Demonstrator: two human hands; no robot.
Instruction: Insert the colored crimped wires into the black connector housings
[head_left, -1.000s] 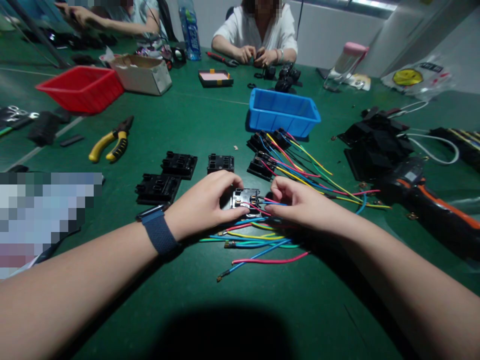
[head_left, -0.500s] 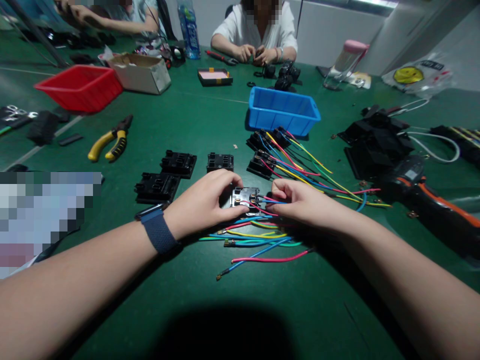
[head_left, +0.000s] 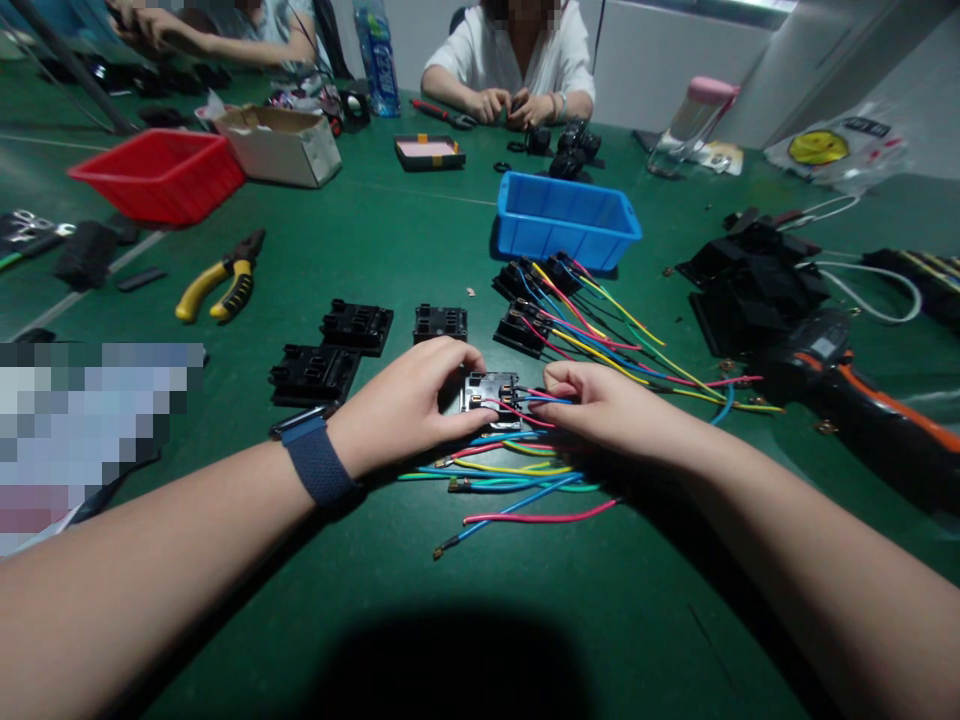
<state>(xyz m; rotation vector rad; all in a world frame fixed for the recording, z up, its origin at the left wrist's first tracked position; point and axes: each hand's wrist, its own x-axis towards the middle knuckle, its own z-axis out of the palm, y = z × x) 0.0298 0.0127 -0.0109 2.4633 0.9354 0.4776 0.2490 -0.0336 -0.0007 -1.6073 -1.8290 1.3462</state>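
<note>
Between the thumb and fingers of my left hand (head_left: pixel 435 395) is a black plastic socket module (head_left: pixel 493 386), held flat on the table with its terminal side up. Red and blue wires (head_left: pixel 534 399) run from its metal terminals to the right. My right hand (head_left: pixel 589 393) is closed around these wires beside the module; its fingertips are partly hidden. Just in front of both hands lie loose red, blue, yellow and green wires (head_left: pixel 517 487), some with metal end terminals. Behind the module, several wired black modules (head_left: pixel 523 327) trail coloured wires to the right.
Unwired black modules (head_left: pixel 356 325) lie beyond my left hand, near yellow-handled pliers (head_left: pixel 238 285). A blue bin (head_left: pixel 566 235) stands ahead, a red bin (head_left: pixel 165 180) at far left. An orange-and-black power tool (head_left: pixel 862 400) lies right. A person in white (head_left: pixel 514 70) sits opposite.
My right hand's fingers have shifted very slightly at the wires. My left hand and the module stay in place.
</note>
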